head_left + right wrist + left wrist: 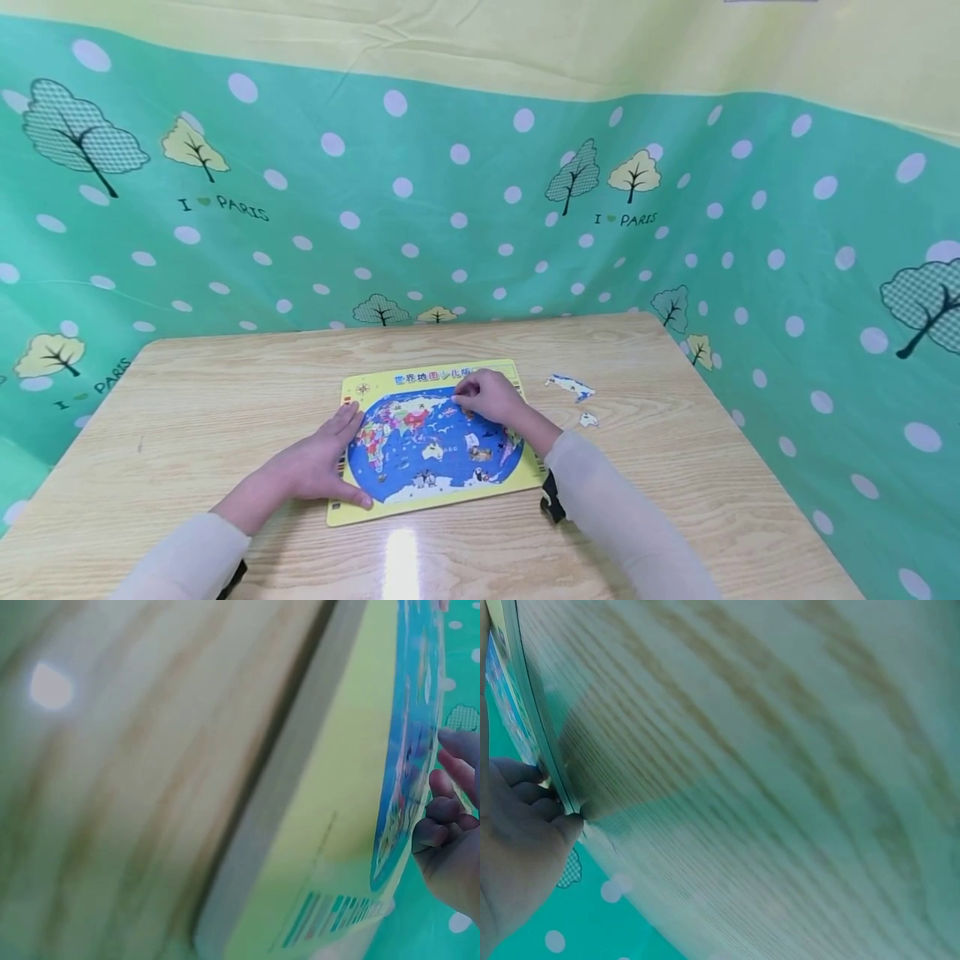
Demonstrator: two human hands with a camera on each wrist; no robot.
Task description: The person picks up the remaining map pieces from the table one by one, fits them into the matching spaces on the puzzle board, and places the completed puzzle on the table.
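Observation:
A yellow-bordered world map puzzle board [442, 498] lies on the table, with blue oceans and coloured land. My left hand [322, 458] rests on its left side, fingers on the upper edge and thumb spread near the lower corner; the left wrist view shows the fingers [529, 795] over the board's edge. Over the map's upper right, my right hand [495, 398] pinches with thumb and fingertips what appears to be a small pale puzzle piece, mostly hidden. Its other fingers curl under in the right wrist view. Two loose pieces, a longer one [572, 387] and a smaller one [588, 419], lie right of the board.
The light wood table [720, 500] extends on all sides of the board. Behind it and to the right hangs a green dotted cloth [420, 183] printed with trees. A bright light reflection [401, 562] shows on the tabletop in front.

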